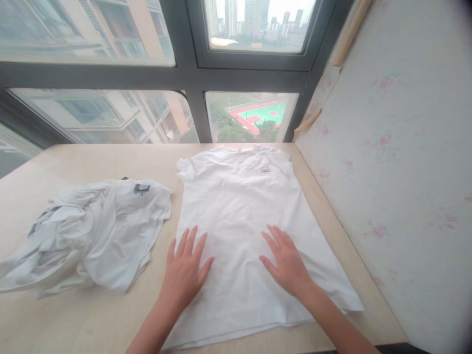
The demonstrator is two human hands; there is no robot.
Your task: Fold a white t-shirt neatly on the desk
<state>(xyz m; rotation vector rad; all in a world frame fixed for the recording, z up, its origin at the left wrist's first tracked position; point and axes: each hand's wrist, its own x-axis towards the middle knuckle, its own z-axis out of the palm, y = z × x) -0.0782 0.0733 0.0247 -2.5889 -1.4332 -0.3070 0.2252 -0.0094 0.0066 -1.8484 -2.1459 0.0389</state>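
Head view: a white T-shirt [236, 206], faintly wrinkled, lies spread across the lower centre; left hand [186, 268] and right hand [289, 263] rest on it, palms down, gripping nothing; its chest print [265, 170], near mid-frame, is illegible.

The print [265, 170] on the shirt [236, 206] is too small to read, while the edge cuts off crumpled garments [110, 236] at eight o'clock, the left forearm [157, 322] at seven, and the right forearm [334, 317] at five.
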